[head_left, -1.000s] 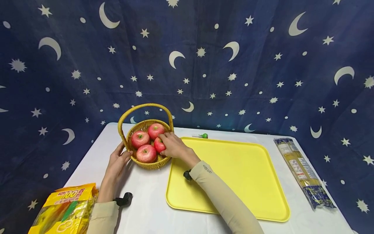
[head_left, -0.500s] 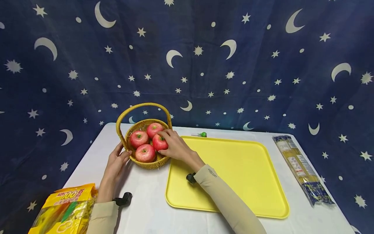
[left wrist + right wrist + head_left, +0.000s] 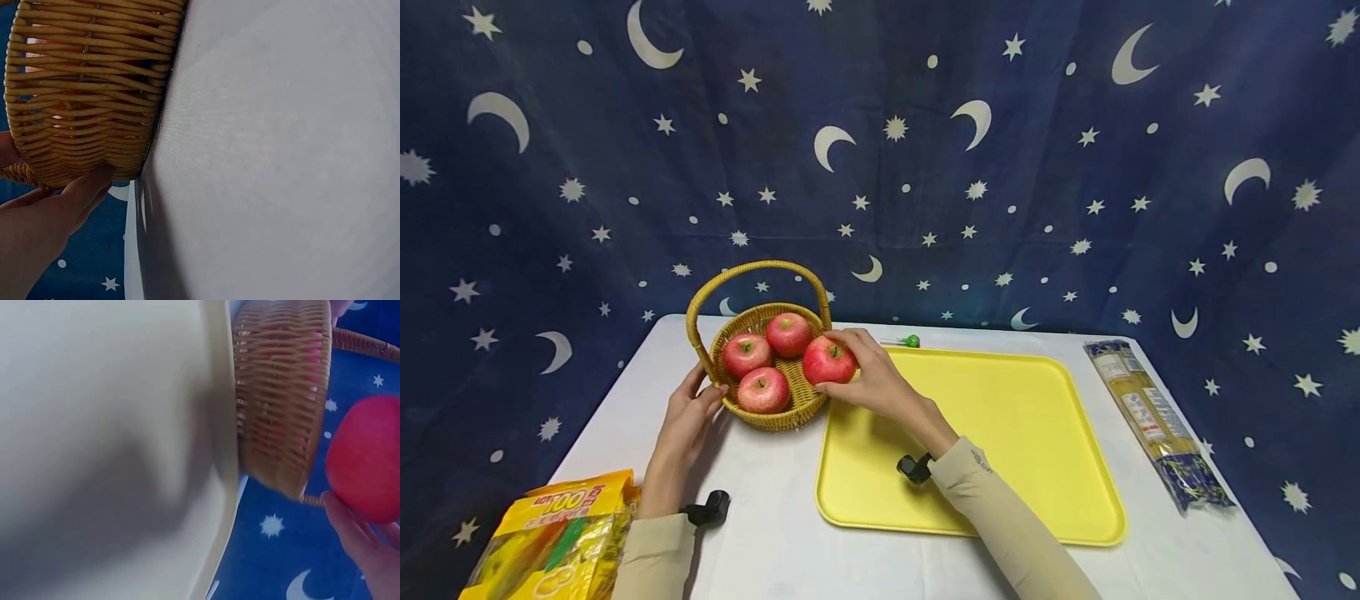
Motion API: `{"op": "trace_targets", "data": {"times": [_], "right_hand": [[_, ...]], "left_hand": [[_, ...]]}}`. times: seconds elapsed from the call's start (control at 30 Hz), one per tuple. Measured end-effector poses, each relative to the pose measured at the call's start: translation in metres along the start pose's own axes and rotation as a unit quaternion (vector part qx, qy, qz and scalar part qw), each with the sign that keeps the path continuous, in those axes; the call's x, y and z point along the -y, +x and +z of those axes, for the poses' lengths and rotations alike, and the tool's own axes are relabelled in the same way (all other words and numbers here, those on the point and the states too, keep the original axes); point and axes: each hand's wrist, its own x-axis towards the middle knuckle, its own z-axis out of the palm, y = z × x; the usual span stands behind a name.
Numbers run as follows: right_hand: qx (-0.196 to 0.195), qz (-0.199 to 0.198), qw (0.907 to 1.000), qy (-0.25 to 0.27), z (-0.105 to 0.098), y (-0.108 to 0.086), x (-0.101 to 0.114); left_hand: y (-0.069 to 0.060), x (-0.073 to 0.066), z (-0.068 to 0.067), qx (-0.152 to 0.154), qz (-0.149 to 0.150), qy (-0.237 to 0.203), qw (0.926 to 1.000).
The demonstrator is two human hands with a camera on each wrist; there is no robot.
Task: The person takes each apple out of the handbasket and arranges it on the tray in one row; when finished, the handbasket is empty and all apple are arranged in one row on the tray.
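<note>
A woven wicker basket (image 3: 786, 418) with an arched handle stands at the back left of the table. Three red apples (image 3: 763, 390) lie in it. My left hand (image 3: 688, 421) holds the basket's left side, thumb at the rim and fingers against the outer wall, as the left wrist view (image 3: 53, 215) also shows. Between thumb and fingers, my right hand (image 3: 880, 379) grips another red apple (image 3: 829, 361) above the basket's right rim. In the right wrist view this apple (image 3: 369, 459) appears higher than the rim, apart from the basket wall.
A yellow tray (image 3: 985, 450) lies right of the basket, beneath my right forearm. Behind it is a small green-headed item (image 3: 912, 341). A long clear packet (image 3: 1157, 421) lies at the right edge, a yellow candy bag (image 3: 553, 533) at the front left. A dark starry curtain (image 3: 895, 192) hangs behind.
My right hand has lifted the gripped apple up from among the others and moved it right, to the basket's rim. The left hand stays on the basket. The head view has turned slightly right.
</note>
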Motion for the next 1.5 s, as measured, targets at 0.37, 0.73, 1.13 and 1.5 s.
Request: {"op": "trace_targets", "data": {"times": [0.37, 0.73, 1.13, 1.5], "right_hand": [[0.007, 0.052, 0.9981, -0.031, -0.016, -0.028, -0.026], [0.037, 0.073, 0.9946, -0.063, -0.012, -0.036, -0.051], [0.066, 0.060, 0.9905, -0.105, -0.004, -0.033, -0.050], [0.082, 0.075, 0.9876, -0.111, -0.010, -0.030, -0.046]], "left_hand": [[-0.001, 0.001, -0.002, 0.002, 0.004, 0.011, 0.9999], [0.000, 0.001, 0.001, 0.000, 0.009, -0.002, 1.0000], [0.000, 0.002, -0.002, -0.004, 0.000, -0.001, 1.0000], [0.000, 0.001, -0.001, -0.005, 0.000, -0.010, 0.9999]]}}
